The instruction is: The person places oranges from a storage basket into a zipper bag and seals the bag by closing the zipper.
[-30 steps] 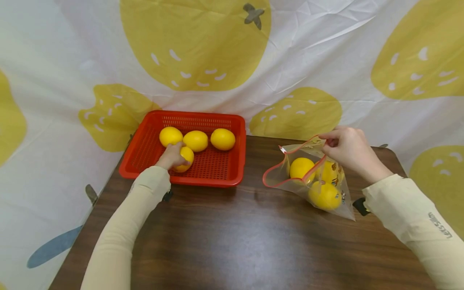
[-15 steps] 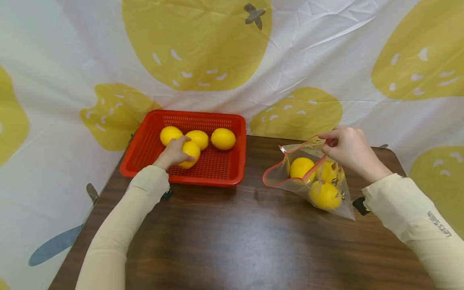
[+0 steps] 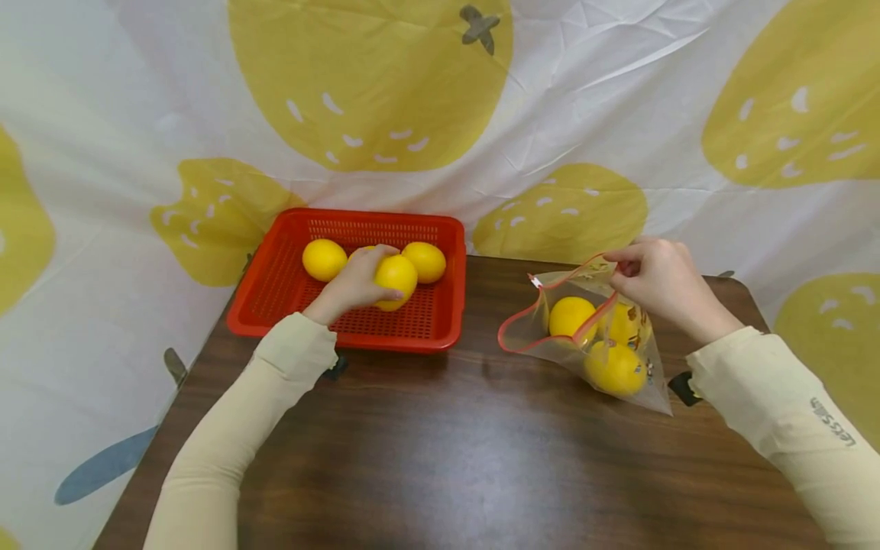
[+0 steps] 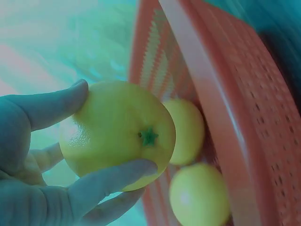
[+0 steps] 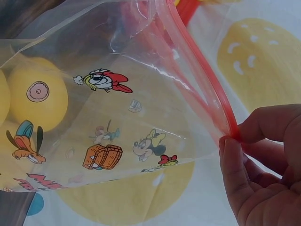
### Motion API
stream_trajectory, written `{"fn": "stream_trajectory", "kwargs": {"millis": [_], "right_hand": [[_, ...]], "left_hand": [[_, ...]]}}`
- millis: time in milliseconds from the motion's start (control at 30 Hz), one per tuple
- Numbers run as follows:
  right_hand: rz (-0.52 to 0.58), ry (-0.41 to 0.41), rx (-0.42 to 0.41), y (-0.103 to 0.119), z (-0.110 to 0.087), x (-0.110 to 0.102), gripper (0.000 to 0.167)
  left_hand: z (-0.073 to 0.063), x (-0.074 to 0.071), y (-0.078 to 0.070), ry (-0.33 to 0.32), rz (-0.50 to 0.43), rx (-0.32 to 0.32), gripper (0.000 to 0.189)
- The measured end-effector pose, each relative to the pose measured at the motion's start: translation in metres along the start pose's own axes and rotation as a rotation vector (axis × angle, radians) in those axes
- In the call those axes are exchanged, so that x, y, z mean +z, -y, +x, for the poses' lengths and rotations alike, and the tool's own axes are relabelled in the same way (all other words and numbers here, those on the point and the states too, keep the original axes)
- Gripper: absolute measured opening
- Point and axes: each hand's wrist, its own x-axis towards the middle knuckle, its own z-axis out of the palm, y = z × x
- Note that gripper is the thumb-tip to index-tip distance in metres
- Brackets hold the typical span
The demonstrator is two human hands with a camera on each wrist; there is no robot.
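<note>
My left hand (image 3: pixel 352 286) grips a round yellow citrus fruit (image 3: pixel 398 281) over the red basket (image 3: pixel 450 321). In the left wrist view the fruit (image 4: pixel 115 127) shows a green star-shaped stem end, with thumb and fingers around it. Two more fruits, one at the left (image 3: pixel 325 260) and one at the right (image 3: pixel 426 262), lie in the basket; another is mostly hidden behind my left hand. My right hand (image 3: pixel 663 284) pinches the red zip edge of a clear printed bag (image 5: pixel 141 113), its mouth gaping. Several fruits (image 3: pixel 615 369) sit inside the bag.
Both the basket and the bag stand on a dark brown wooden table (image 3: pixel 440 458). A white cloth (image 3: pixel 564 99) printed with yellow fruit hangs right behind the table. Bare tabletop lies between basket and bag.
My left hand has lifted the citrus fruit from the basket's front left and carried it right, across the basket. The right hand and the bag have stayed in place.
</note>
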Motion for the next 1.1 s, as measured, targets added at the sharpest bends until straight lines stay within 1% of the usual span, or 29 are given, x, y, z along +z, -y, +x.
{"fn": "stream_trajectory", "kwargs": {"millis": [233,433,600,767,933,1100], "right_hand": [[0.001,0.002,0.007,0.001,0.000,0.000,0.026],[0.004,-0.003,0.004,0.001,0.000,0.000,0.026],[0.003,-0.011,-0.010,0.000,0.000,0.000,0.025],[0.006,-0.007,-0.030,-0.002,0.000,0.000,0.026],[0.005,-0.001,-0.024,-0.002,0.000,0.000,0.026],[0.008,0.010,-0.008,0.001,0.000,-0.001,0.026]], "left_hand": [[-0.001,0.008,-0.027,0.032,-0.007,0.061,0.069],[-0.002,0.016,-0.047,0.018,-0.036,0.156,0.068],[-0.001,0.023,-0.063,0.036,-0.059,0.190,0.067],[0.001,0.033,-0.075,0.055,-0.083,0.240,0.067],[0.003,0.043,-0.085,0.054,-0.079,0.300,0.067],[0.003,0.051,-0.096,0.079,-0.102,0.308,0.066]]}}
